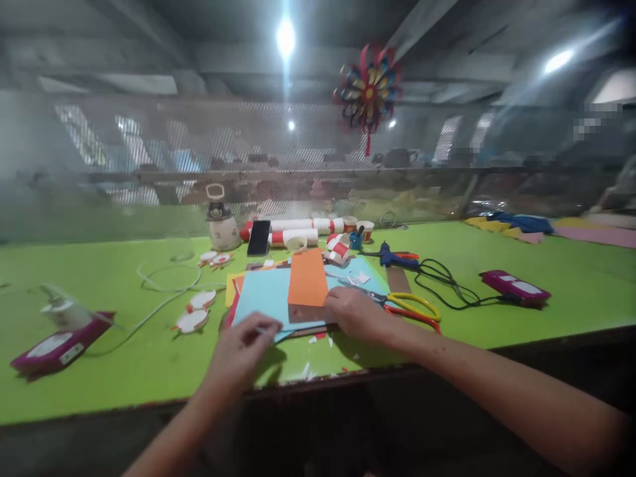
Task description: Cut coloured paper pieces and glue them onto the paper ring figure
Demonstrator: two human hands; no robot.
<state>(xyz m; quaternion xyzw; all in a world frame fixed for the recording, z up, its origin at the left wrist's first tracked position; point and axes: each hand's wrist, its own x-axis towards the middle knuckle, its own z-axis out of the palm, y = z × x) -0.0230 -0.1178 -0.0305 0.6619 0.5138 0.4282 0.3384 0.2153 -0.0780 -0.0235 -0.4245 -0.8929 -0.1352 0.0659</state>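
An orange paper sheet (308,281) lies over a light blue sheet (262,289) on a stack of coloured paper. My right hand (355,313) is closed at the orange paper's lower right corner, its fingertips partly hidden. Left of it, my left hand (243,348) has thumb and forefinger pinched together by the blue sheet's front left edge. What it holds, if anything, is too small to make out. Scissors with yellow and red handles (412,306) rest just right of my right hand, their blades on the paper.
A blue glue gun (397,257) is cabled to a purple power strip (515,288). At the back are a phone (259,238), paper cups (338,249) and a bottle (223,228). Round white craft pieces (193,320) and another purple strip (64,344) lie left. Paper scraps (307,370) dot the front edge.
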